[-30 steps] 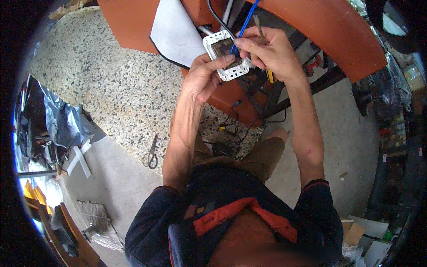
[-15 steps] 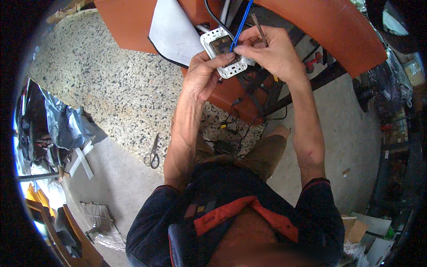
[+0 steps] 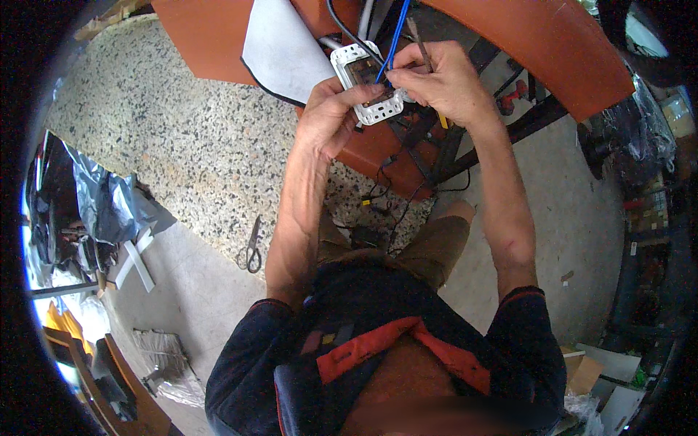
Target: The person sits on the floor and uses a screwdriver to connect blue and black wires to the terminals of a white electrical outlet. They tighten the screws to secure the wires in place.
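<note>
Near the top centre my left hand (image 3: 331,116) grips a white plastic mounting frame (image 3: 378,113) with a dark module inside, its thumb lying over the module. Thin blue cables (image 3: 399,29) and a black cable (image 3: 342,25) run down to it. My right hand (image 3: 443,87) is pinched at the blue cables by the frame's right side and also holds a thin tool (image 3: 413,33), its grey end sticking up and a yellow part showing below the fingers. Exactly what the right fingertips grip is partly hidden.
Orange-brown panels (image 3: 567,58) and a white padded sheet (image 3: 280,58) surround a dark frame. Scissors (image 3: 253,254) lie on a speckled slab (image 3: 160,116). Loose cables (image 3: 392,211) hang near my knees. Crumpled foil (image 3: 105,192) and white strips (image 3: 137,261) are at left, wrapped items (image 3: 643,138) at right.
Both hands and the white frame have shifted slightly upward in the picture. My right fingers have moved a little on the blue cables, and less of the yellow tool part shows than at first.
</note>
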### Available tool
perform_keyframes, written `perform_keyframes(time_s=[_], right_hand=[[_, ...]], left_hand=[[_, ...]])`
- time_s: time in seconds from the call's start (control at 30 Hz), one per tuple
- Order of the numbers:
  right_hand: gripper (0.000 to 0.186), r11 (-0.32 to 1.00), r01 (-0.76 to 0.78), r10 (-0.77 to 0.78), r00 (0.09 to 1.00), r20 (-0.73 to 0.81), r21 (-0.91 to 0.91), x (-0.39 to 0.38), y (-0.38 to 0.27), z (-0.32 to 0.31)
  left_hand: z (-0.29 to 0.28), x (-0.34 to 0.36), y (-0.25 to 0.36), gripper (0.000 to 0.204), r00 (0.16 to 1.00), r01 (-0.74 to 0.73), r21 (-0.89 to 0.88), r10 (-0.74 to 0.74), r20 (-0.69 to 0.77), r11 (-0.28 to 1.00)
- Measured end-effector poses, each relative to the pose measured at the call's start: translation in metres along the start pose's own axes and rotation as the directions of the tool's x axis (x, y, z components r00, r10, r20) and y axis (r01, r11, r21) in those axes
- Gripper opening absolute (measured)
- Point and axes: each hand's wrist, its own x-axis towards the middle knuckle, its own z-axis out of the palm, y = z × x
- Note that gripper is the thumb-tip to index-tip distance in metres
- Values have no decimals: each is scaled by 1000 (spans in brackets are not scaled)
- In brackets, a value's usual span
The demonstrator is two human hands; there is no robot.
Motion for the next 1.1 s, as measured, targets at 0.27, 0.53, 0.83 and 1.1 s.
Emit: perform_keyframes(time_s=[0.27,0.53,0.83,1.1], right_hand=[[12,991,61,-82,982,173,122,7,6,-10],[10,984,89,-113,981,159,153,2,5,-9],[14,978,211,-210,977,-32,3,2,9,8],[19,984,174,-175,982,-64,-19,4,14,13]], left_hand=[[-6,3,-3,33,1000,16,46,-17,20,999],[-9,0,3,33,998,40,4,-40,55,999],[0,-2,-2,30,999,-1,-51,-1,-33,999],[-2,2,-4,27,1000,6,-121,-7,-10,993]])
